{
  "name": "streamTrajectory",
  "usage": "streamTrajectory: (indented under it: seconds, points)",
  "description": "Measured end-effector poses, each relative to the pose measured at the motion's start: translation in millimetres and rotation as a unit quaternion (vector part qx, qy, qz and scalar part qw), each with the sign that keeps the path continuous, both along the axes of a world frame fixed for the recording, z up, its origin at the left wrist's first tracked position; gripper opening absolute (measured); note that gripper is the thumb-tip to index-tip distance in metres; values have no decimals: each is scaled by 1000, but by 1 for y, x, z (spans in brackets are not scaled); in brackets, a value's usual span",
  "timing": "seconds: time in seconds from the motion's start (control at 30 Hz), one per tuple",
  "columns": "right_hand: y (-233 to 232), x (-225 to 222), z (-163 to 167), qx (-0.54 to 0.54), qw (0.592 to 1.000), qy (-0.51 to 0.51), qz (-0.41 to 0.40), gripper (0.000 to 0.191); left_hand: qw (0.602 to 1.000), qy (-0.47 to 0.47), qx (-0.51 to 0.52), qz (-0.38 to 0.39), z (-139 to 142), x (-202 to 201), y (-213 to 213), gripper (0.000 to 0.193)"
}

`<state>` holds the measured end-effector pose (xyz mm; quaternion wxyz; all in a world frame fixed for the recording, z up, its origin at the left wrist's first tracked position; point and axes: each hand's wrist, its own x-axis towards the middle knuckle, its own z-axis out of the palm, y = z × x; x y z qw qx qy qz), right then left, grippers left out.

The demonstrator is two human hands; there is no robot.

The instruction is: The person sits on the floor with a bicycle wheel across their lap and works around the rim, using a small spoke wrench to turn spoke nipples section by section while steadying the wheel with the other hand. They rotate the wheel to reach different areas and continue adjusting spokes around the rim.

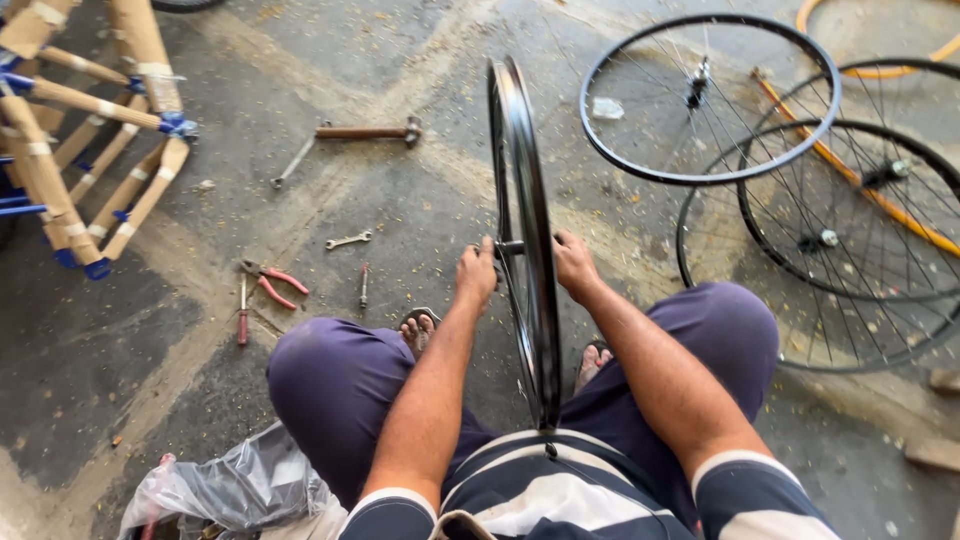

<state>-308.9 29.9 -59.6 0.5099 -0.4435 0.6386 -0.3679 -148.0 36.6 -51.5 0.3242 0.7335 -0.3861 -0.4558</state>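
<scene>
On the dusty concrete floor (pixel 420 215), an upright bicycle wheel (pixel 522 230) is steadied at its hub (pixel 510 247), fingers of the left hand (pixel 476 272) and right hand (pixel 574 262) curled there; truing seemingly follows, demanding a firm grip.

One wheel (pixel 522 230) standing up between two hands: left hand (pixel 476 272), right hand (pixel 574 262). Three wheels (pixel 710 98) flat on floor. One hammer (pixel 366 132). One wrench (pixel 347 240). One red pliers (pixel 270 283). Two screwdrivers (pixel 242 312). One plastic bag (pixel 235 490).

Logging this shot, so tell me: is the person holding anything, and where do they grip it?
Yes: the upright black bicycle wheel, held at its hub, left hand and right hand on opposite sides.
</scene>
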Motion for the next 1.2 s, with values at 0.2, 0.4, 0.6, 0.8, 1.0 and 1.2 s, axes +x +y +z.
streamTrajectory:
  seconds: [0.2, 0.4, 0.6, 0.8, 1.0, 1.2]
  points:
    - [0, -3, -5, -38, 999, 31, 2, 47, 999, 26, 25, -9, 0, -2, 2, 56]
    - [1, -3, 0, -9, 1000, -18, -1, 43, 999, -11, -37, -2, -8, -3, 0, 53]
    - [3, -7, 1, -9, 1000, -24, 5, 42, 1000, 0, 1, -1, -12, -5, 0, 53]
    - [0, -7, -14, -7, 999, -31, 3, 40, 1000, 21, -5, 8, -13, -5, 0, 54]
    - [-2, -7, -24, 20, 982, -186, 6, 36, 998, 60, 31, 12, -18, -1, -1, 59]
    - [-3, -10, -24, 19, 988, -151, -6, 35, 997, 71, 20, 5, -18, 0, -4, 59]
